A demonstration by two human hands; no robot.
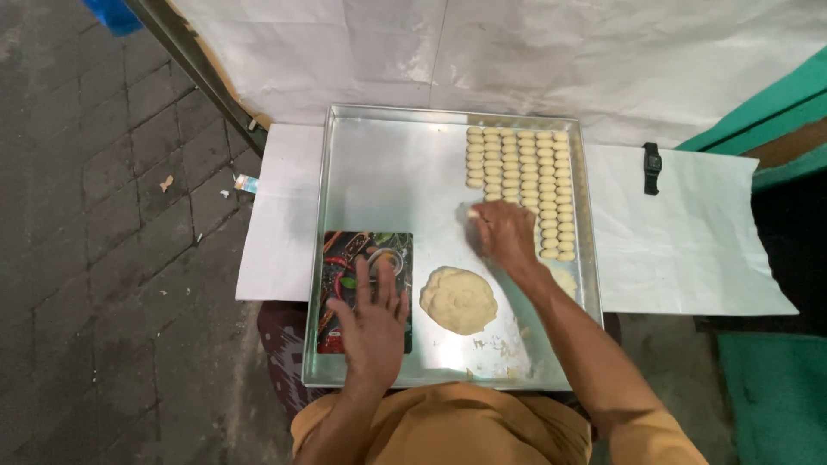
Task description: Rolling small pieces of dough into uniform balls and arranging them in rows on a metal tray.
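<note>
Now your right hand [504, 234] is pinching a small soft dough piece [472, 213] on the shiny metal tray [388, 164], beside the neat rows of oval pieces [521, 185]. Your left hand [372, 320] is lying flat, fingers spread, on the printed glossy board [345, 258], near the rough round dough lump [458, 299].

metal tray [388, 164]: one
dough mound [458, 299]: one
printed cutting board [345, 258]: one
dough-piece columns [519, 172]: six
black watch [652, 168]: one
</note>
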